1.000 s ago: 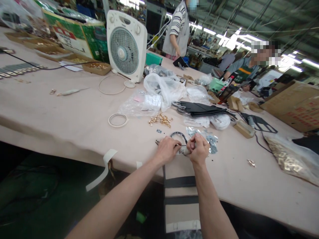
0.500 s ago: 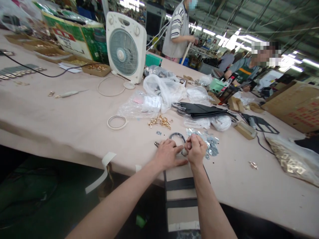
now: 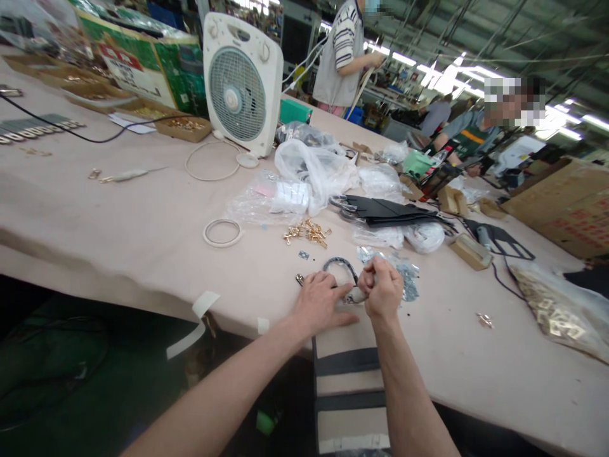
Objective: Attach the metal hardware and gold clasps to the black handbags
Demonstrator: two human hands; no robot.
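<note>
My left hand (image 3: 323, 301) lies on the near edge of the table with its fingers spread, pressing on the top end of a beige and black bag piece (image 3: 349, 368). That piece hangs over the edge between my forearms. My right hand (image 3: 383, 289) is a closed fist around a small pale-handled tool (image 3: 355, 295), whose tip meets the work by my left fingers; the tip itself is too small to make out. A black handle loop (image 3: 340, 261) curves up beyond both hands. A small metal clasp (image 3: 299, 279) shows at my left fingertips.
Gold metal fittings (image 3: 309, 233) and silver plates (image 3: 408, 279) lie beyond my hands. Left of them is a tape roll (image 3: 222, 233). Farther back are a box fan (image 3: 242, 82), plastic bags (image 3: 314, 168) and black straps (image 3: 385, 211). Two people (image 3: 340, 57) are across the table.
My right fist has shifted slightly right and tilted, so more of the pale tool shows. My left hand stays nearly in place. The standing person's arm has risen.
</note>
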